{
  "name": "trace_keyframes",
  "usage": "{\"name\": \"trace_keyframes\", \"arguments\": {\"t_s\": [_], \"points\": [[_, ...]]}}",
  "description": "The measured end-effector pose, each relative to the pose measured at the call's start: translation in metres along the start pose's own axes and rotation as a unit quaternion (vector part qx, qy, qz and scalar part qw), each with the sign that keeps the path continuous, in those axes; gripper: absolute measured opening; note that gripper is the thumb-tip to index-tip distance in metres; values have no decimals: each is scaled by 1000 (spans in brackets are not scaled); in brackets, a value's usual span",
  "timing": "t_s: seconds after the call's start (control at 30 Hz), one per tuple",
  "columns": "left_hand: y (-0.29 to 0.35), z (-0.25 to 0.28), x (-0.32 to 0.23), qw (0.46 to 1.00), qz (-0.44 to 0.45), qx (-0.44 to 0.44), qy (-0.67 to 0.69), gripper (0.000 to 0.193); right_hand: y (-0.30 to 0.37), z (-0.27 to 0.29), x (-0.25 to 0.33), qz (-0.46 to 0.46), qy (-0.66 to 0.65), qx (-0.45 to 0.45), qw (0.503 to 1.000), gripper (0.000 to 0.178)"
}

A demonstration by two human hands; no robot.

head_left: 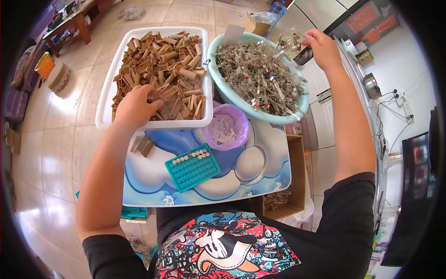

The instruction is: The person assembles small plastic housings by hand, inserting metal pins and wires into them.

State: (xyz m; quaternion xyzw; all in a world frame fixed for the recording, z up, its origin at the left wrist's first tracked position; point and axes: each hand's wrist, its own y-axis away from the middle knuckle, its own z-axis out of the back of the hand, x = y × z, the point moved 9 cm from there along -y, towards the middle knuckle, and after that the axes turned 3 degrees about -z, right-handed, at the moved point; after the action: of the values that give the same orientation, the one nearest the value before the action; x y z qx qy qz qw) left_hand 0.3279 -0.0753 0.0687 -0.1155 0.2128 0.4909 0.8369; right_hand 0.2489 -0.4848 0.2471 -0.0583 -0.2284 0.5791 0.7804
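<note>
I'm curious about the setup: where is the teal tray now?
In the head view, the teal tray lies on the cloud-patterned tabletop, left of centre, just to the lower left of the purple tub.

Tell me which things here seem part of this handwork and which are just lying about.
Seemingly in use:
brown pieces, under the left hand
white tray
clear wispy piece, in the right hand
pale green basin
probably the teal grid tray and purple-lined tub

Apparently just lying about:
orange bin
metal pot
wooden table
</note>
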Motion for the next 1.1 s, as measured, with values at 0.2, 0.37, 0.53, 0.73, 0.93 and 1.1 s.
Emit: {"name": "trace_keyframes", "arguments": {"t_s": [0.2, 0.37, 0.53, 0.73, 0.93, 1.1], "points": [[-2, 5, -5, 1000, -9, -26, -7, 42, 2, 40, 3, 9, -90, -193, 977, 26], [-1, 4, -3, 1000, -3, -17, -21, 42, 1, 39, 17, 8, -25, -195, 980, 24], [0, 12, -9, 997, -9, -73, -38, 44, -7, 27, 10, 5, -80, -137, 987, 23], [-1, 36, -45, 984, -44, -79, -154, 42, 2, 26, 12, -10, -271, -125, 954, 22], [-30, 59, -165, 937, -266, -218, 57, 47, 9, 18, 18, -44, -421, -67, 904, 24], [-64, 49, -247, 897, -287, -157, 297, 44, 16, 8, 28, -54, -490, -34, 869, 23]]}}
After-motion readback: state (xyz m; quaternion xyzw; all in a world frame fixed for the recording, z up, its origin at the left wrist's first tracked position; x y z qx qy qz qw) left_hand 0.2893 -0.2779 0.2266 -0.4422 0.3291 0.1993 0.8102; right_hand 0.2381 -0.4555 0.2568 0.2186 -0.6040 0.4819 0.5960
